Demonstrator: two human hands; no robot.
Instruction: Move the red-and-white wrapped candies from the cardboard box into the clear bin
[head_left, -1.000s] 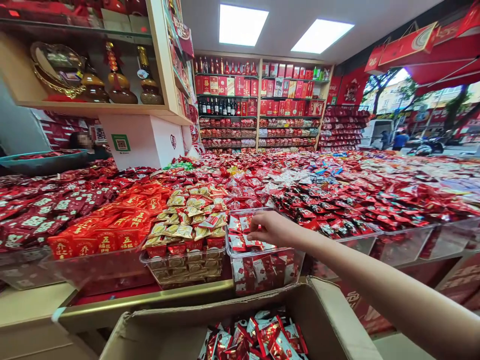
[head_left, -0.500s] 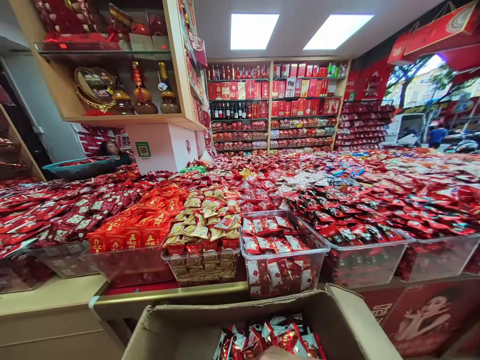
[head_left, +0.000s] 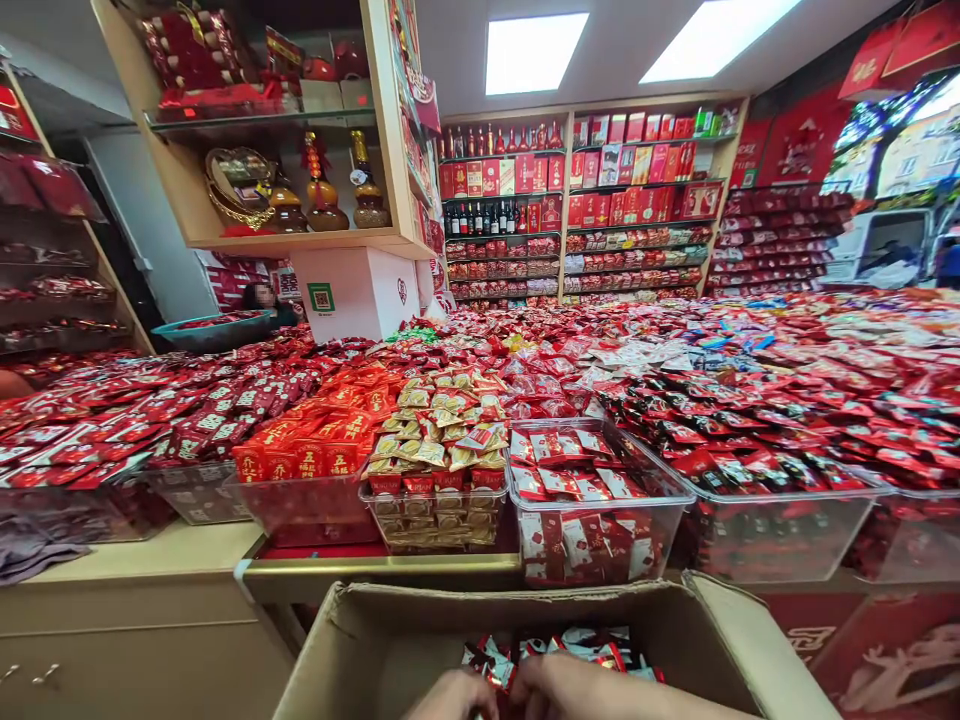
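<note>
I am watching both hands down inside the cardboard box (head_left: 360,640) at the 6 o'clock edge of the view, where a second ago the right arm was stretched out to the clear bin (head_left: 600,510) at 12 o'clock from the box. That reach is over; half a second ago only a sliver of a hand was showing at the bottom edge, and now the left hand (head_left: 450,695) and the right hand (head_left: 581,690) are sitting side by side, knuckles up, on the heap of red and silver sweet packets (head_left: 551,645) in the box.

The fingers of both hands are curling down into the packets, but their tips are cut off by the frame edge, so I cannot tell whether they are clenching a bunch or just resting there.

The clear bin is standing on the bench (head_left: 150,555) just past the box's far wall, partly filled, with red and white packets laid flat across its top layer. At its 9 o'clock a bin of gold-wrapped sweets (head_left: 435,440) is heaped above the rim; at its 3 o'clock the dark red packets (head_left: 720,450) are spreading wide.

I am reading the change as one placing done and the hands going back to the box for more stock, since the clear bin is sitting lower than its neighbours.
</note>
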